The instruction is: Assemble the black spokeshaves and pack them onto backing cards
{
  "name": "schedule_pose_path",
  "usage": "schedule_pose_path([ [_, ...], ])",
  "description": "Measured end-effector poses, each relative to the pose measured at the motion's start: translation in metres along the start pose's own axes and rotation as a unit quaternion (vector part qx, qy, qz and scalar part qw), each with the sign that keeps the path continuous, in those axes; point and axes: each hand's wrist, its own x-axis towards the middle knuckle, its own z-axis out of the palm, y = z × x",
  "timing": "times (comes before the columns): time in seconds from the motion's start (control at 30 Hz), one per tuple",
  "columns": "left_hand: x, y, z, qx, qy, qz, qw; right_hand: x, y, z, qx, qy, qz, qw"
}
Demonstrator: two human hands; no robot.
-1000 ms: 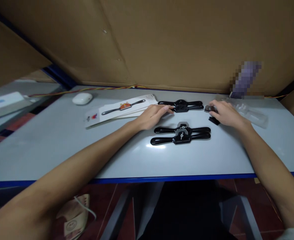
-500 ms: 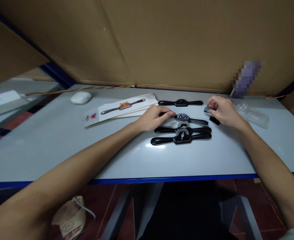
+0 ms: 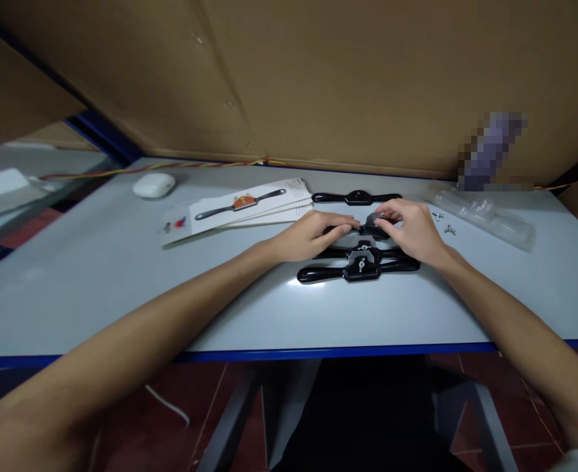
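Observation:
My left hand [image 3: 308,235] is closed around the left handle of a black spokeshave, whose middle body [image 3: 380,233] shows between my hands. My right hand [image 3: 414,226] pinches a grey metal blade [image 3: 374,220] over that body; whether it rests fully on it I cannot tell. The right handle is hidden behind my right hand. Nearer to me lie two black spokeshaves with blades and wing screws on them, a front one [image 3: 318,275] and one just behind it [image 3: 392,254], partly covered by my left hand. Another spokeshave body [image 3: 358,197], without a blade, lies farther back.
Two small silver wing screws, one nearer [image 3: 449,229] and one farther [image 3: 437,216], lie right of my right hand. Beyond them is a clear plastic shell [image 3: 508,226]. Printed cards [image 3: 264,200] and a white rounded object [image 3: 154,186] are at the left. A cardboard wall [image 3: 343,85] stands behind.
My right hand has moved left with the blade, onto the spokeshave's body. The wing screws now show where it was, and the black piece beside it no longer lies there.

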Motion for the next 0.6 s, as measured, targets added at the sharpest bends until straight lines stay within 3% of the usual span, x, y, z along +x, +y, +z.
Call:
schedule_pose_path([
  [0.13,-0.001,0.002,-0.002,-0.062,0.035,0.030,0.997,-0.001,0.005,-0.006,-0.042,-0.019,0.004,0.999],
  [0.3,-0.003,0.006,-0.004,-0.121,0.158,0.039,0.979,-0.003,0.002,-0.008,-0.109,-0.061,0.006,0.992],
  [0.43,-0.002,0.001,-0.008,-0.041,0.216,0.054,0.974,-0.004,-0.003,-0.019,-0.165,-0.057,0.007,0.985],
  [0.6,0.002,-0.004,-0.012,0.038,0.237,0.016,0.971,-0.004,-0.002,-0.056,-0.284,-0.025,0.041,0.958],
])
